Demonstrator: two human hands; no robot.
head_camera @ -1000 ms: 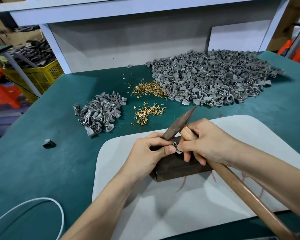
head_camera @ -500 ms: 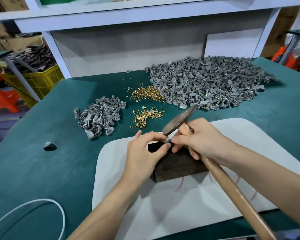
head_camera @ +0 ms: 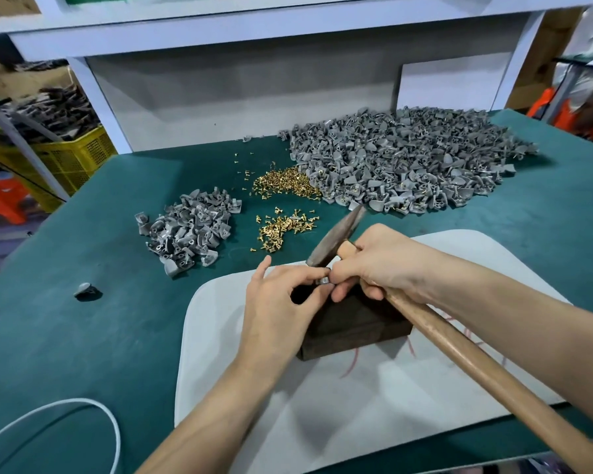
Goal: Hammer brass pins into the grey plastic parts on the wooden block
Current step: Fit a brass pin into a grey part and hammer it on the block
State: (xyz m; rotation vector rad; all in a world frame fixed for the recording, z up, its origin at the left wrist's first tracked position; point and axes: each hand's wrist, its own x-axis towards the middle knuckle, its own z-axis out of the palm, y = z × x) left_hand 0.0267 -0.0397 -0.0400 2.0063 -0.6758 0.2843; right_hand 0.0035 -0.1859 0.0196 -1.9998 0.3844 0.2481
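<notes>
In the head view, the wooden block [head_camera: 356,328] sits just below the middle of the frame on a white mat [head_camera: 356,405] laid over the green counter [head_camera: 83,336]. The one grey plastic part [head_camera: 323,280] in work lies at the block's top far edge, directly between the two hands. The left hand [head_camera: 281,302] comes in from the lower left and pinches the part between thumb and forefinger, with its other fingers lifted. The right hand [head_camera: 380,265] comes in from the right and is clenched round the hammer [head_camera: 336,237] high on the handle, just under the head; its fingertips also touch the part. The hammer's long axis runs from the lower right up to the centre, and its head hangs just above and behind the part. Whether a pin is seated I cannot tell.

Loose brass pins [head_camera: 285,229] lie just beyond the block, nearer the left hand. A small heap of grey parts [head_camera: 189,230] lies left of them, a large heap [head_camera: 408,162] at upper right. The only container, a yellow crate [head_camera: 72,159] at upper left, stands off the counter under dark pieces too blurred to name.
</notes>
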